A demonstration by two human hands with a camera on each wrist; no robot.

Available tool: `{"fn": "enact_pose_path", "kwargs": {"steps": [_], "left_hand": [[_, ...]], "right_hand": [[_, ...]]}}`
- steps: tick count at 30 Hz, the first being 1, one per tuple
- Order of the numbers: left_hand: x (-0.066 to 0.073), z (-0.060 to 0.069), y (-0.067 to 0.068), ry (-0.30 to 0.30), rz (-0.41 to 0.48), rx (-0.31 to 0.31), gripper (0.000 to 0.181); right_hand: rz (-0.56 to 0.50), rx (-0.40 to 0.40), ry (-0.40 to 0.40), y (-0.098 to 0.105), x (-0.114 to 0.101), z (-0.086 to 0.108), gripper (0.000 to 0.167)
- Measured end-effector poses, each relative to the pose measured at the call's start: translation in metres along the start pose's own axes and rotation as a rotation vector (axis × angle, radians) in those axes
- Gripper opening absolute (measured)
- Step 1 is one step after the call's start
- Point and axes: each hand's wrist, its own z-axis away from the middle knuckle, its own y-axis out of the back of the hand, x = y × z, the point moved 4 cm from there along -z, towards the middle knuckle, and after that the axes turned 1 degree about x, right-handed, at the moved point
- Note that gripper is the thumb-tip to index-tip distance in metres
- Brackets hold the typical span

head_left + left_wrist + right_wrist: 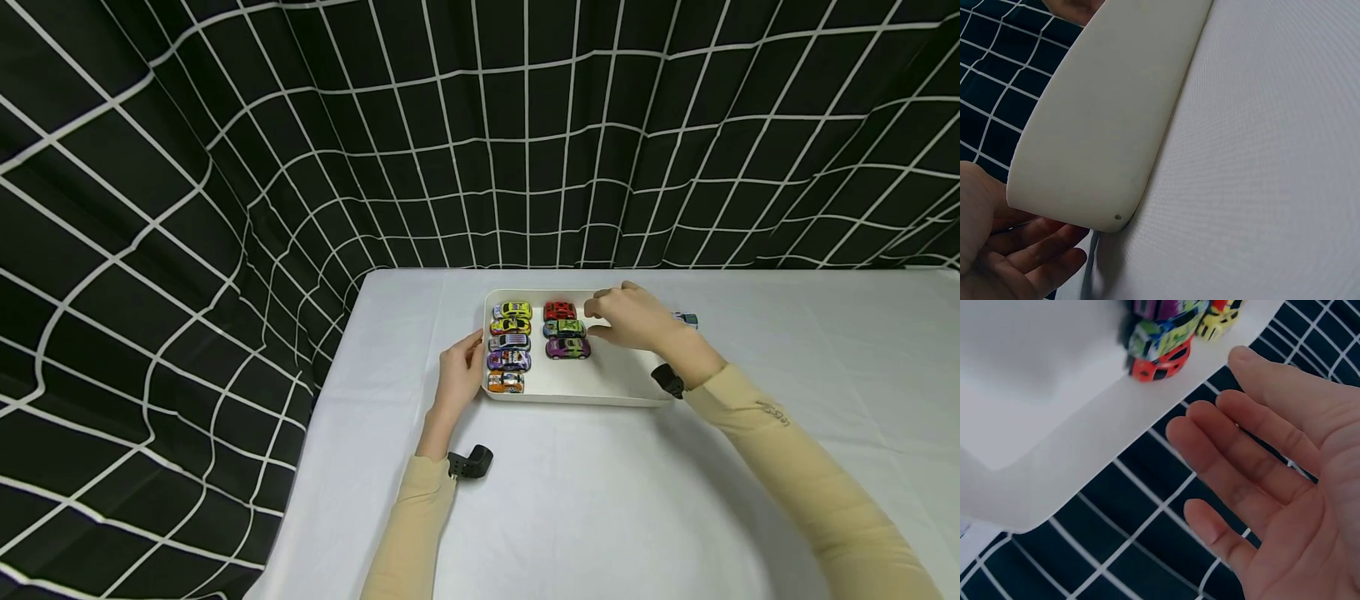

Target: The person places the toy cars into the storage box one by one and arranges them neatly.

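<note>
A white tray (585, 388) holds several toy cars in two columns. The left column runs from a yellow car (512, 310) down to an orange-and-white car (506, 382). Beside it stand a red car (559, 310), a green car (564, 328) and a purple car (567, 347). My left hand (461, 372) rests against the tray's left outer wall, its fingers loosely bent by the corner in the left wrist view. Over the tray's right half hovers my right hand (636, 317), holding nothing; its fingers are spread and relaxed in the right wrist view.
Another toy car (686, 319) lies beyond the tray's right side, partly hidden by the right hand. White cloth (585, 500) covers the table. A black curtain with white grid lines (525, 150) hangs behind and at the left.
</note>
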Motion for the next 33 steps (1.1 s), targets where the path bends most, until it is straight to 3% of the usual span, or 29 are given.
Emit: {"fn": "enact_pose_path", "kwargs": {"steps": [9,21,33], "left_hand": [[0.000,0.000,0.001,0.002,0.001,0.000,0.031],[0.000,0.000,0.001,-0.013,-0.006,0.004,0.030],[0.000,0.000,0.000,-0.012,-0.009,0.012,0.030]], "right_hand": [[0.012,0.097,0.009,0.004,0.018,0.021,0.012],[-0.023,0.112,-0.100,0.008,0.042,0.052,0.016],[-0.022,0.189,-0.159,-0.001,0.068,0.079,0.016]]}}
